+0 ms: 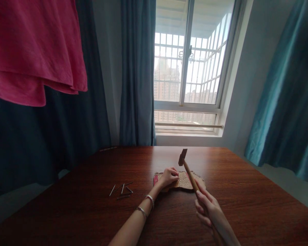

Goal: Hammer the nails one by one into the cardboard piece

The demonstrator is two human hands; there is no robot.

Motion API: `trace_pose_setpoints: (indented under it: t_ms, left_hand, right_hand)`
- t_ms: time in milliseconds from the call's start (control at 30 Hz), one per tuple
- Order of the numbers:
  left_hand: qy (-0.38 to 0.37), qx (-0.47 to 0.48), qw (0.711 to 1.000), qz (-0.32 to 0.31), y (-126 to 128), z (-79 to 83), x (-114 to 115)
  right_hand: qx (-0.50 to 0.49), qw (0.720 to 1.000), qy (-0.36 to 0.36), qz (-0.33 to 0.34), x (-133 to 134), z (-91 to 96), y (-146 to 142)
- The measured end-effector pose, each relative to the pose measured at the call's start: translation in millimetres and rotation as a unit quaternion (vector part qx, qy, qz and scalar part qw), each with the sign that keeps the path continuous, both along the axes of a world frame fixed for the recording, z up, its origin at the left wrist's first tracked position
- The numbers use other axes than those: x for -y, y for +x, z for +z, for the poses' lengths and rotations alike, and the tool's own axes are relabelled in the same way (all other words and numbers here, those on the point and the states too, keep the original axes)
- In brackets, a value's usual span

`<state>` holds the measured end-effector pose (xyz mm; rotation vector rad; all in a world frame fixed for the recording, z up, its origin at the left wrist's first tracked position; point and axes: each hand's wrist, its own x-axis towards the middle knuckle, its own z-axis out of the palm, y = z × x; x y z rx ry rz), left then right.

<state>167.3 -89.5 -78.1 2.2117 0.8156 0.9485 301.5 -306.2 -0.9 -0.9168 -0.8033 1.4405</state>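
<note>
My right hand (207, 206) is wrapped round the wooden handle of a hammer (191, 174). The hammer's dark head is raised above the far side of a flat, dotted tan piece that looks like cardboard (186, 181), with ragged edges and some pink at its left end. My left hand (169, 176) rests on this piece, its fingertips pinched together near the middle. Whatever those fingertips hold is too small to make out. Left of my left forearm, several loose nails (122, 189) lie on the table.
The brown wooden table (79, 205) reaches to the wall under a barred window (186, 68). Blue curtains (137, 75) hang on both sides. A pink cloth (36, 51) hangs at the upper left, above table height.
</note>
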Motion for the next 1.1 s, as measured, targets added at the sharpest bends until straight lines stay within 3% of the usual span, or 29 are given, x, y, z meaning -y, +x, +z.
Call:
trace_pose_setpoints:
  t_ms: [167,533,700,933,1100]
  left_hand:
    - [-0.008,0.007,1.0,0.003,1,-1.7,-1]
    - [-0.006,0.008,1.0,0.0,0,3.2,3]
    - [-0.004,0.007,1.0,0.001,0,1.7,2]
    - [-0.003,-0.015,1.0,0.008,0,2.3,2]
    - [0.001,-0.01,1.0,0.006,0,3.3,3]
  right_hand:
    - [0.011,0.999,-0.047,-0.001,2,-11.7,-4]
    - [0.02,0.999,-0.044,0.011,0,-4.3,-2]
    - [0.007,1.0,-0.006,0.014,-3,1.6,0]
    - [0.02,0.999,-0.045,0.006,0,-11.6,0]
    - [0.028,0.998,-0.054,0.014,4,-10.8,-1]
